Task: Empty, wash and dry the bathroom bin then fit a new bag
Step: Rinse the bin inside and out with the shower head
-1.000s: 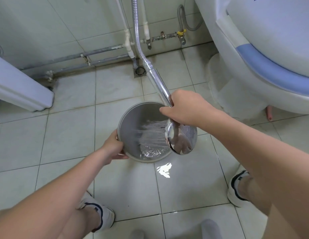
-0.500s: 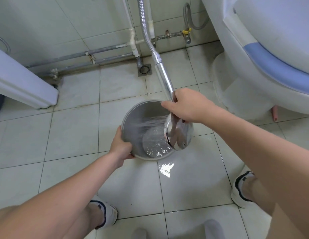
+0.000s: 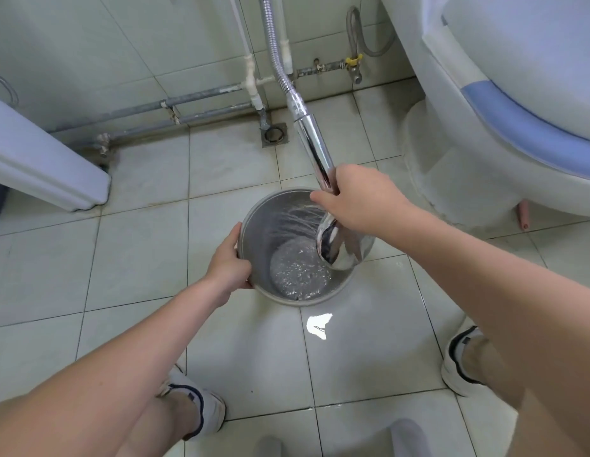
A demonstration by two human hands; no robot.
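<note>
While sprayed, bin [image 3: 254,245] hand-held [image 3: 228,262].

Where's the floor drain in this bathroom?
In the head view the drain sits in the tiled floor by the back wall, above centre, just left of the shower handle and beyond the bin.

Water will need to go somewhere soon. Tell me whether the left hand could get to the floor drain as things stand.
Probably yes, once it lets go. The left hand grips the bin rim; bare tiles lie between it and the drain by the wall pipes. Only the shower handle slants nearby.
</note>
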